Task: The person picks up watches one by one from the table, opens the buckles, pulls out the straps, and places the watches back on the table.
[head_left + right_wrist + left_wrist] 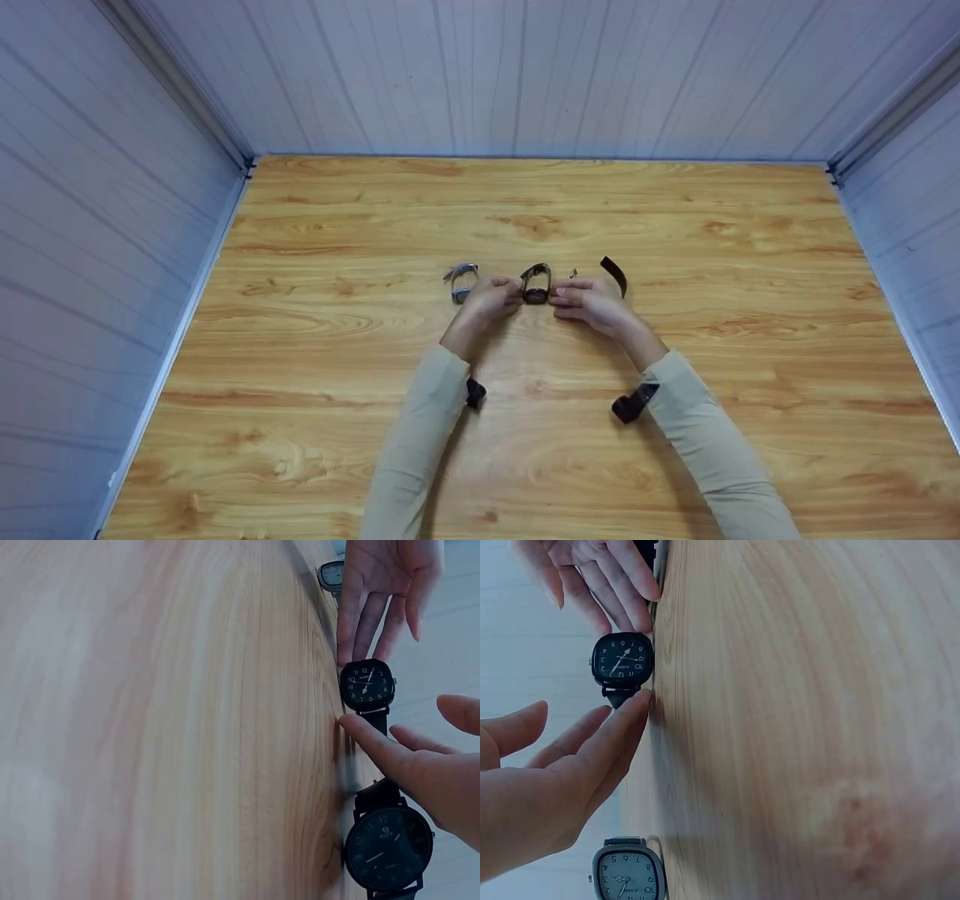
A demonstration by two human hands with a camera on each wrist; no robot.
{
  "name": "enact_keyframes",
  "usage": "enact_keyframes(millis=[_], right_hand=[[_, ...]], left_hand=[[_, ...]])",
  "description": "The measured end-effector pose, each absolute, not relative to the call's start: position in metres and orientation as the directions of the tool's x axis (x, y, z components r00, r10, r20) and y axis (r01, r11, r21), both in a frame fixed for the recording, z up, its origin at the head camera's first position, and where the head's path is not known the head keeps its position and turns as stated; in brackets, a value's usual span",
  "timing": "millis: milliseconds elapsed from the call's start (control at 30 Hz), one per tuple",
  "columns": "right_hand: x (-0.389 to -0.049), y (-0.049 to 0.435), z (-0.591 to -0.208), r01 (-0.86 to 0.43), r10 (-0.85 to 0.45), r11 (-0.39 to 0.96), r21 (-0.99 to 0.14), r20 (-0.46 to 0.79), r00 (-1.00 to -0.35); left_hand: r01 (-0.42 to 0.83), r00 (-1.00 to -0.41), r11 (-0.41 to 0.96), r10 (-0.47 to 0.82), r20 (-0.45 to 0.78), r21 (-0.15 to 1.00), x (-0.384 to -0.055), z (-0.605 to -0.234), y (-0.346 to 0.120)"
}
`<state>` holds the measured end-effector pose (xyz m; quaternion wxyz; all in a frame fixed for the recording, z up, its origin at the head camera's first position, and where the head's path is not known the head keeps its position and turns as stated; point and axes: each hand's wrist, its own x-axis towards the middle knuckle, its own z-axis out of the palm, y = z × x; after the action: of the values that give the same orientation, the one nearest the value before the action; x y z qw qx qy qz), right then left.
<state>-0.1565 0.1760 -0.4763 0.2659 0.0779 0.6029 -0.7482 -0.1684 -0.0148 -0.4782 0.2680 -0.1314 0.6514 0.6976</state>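
Note:
A black watch with a rounded-square dial (pixel 536 295) stands on the wooden table, its strap looped behind the dial. My left hand (pixel 491 298) is at its left side, with nearly straight fingertips touching or almost touching it. From the other side my right hand (pixel 592 304) holds its extended fingers close against the same watch; contact is hard to tell. A grey watch with a pale dial (pixel 628 874) stands to the left, beside my left hand. Under and beyond my right hand is a larger round black watch (pixel 390 847); in the head view its dial is hidden and a strap end shows.
The wood-grain table (pixel 525 450) stretches around the watches. White panel walls (pixel 480 75) rise at the back and both sides. A dark wrist-worn device (pixel 634 403) sits at the right sleeve, another (pixel 475 393) at the left.

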Motion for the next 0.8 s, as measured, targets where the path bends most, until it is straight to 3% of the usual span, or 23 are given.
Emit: enact_keyframes(millis=[433, 800], right_hand=[[-0.1519, 0.1754, -0.4718, 0.502, -0.338, -0.145, -0.852, -0.434, -0.835], [-0.1480, 0.1787, -0.4674, 0.475, -0.316, -0.226, -0.850, -0.398, -0.861]], left_hand=[[-0.517, -0.847, -0.027, 0.165, -0.506, 0.856, -0.1643, -0.4813, -0.0137], [-0.493, -0.865, -0.094, 0.156, -0.476, 0.865, -0.1606, -0.4744, -0.0134]])
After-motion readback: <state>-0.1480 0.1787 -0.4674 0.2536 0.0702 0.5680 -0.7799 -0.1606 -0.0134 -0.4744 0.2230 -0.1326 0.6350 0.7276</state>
